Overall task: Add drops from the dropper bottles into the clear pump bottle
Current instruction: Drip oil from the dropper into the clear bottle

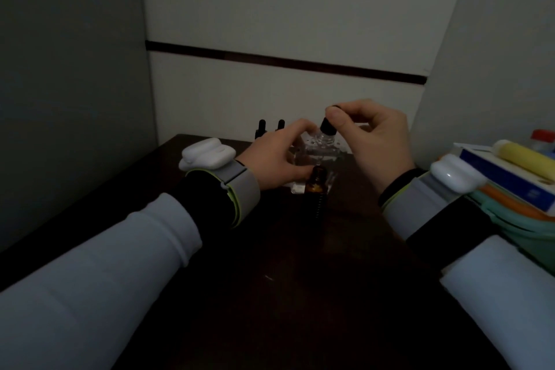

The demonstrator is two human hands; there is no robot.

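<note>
Head view: the left hand (276,153) is reaching across the dark table (300,279) and curling its fingers round the left side of the pump bottle (319,149), which is standing upright at the far middle of the table, close to the wall. The thumb is lying just beside an open amber bottle (317,182), which is standing directly in front of the pump bottle. The right hand (378,141) is pinching the black bulb of a dropper (326,125) between thumb and forefinger, holding it upright right over the pump bottle's neck; whether its tip is sitting inside is too dim to tell. Two more black-capped dropper bottles (262,127) are standing behind the left hand by the wall. A stack of boxes (504,174) is sitting at the right edge, with a yellow tube (522,156) lying on top.
</note>
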